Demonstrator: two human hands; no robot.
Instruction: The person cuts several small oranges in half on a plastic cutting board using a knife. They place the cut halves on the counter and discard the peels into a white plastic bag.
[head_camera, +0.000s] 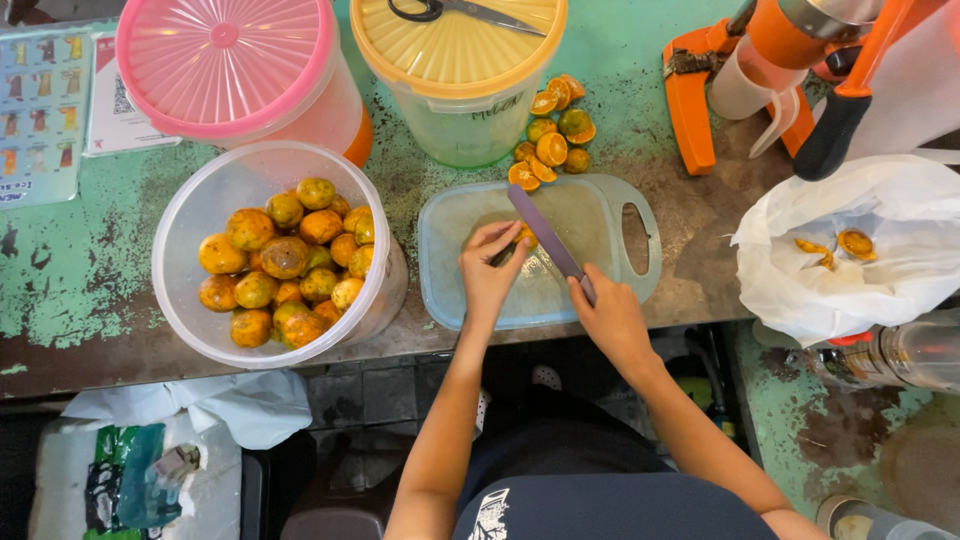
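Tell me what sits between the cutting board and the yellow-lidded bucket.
In the head view, a small pile of halved oranges lies on the worn green table between the cutting board and the yellow-lidded bucket.

Bare forearms; dark navy shirt (600, 505) with white print.

Worn green table (70, 270), orange bucket (200, 320), cutting board (450, 290), halved oranges (552, 135)
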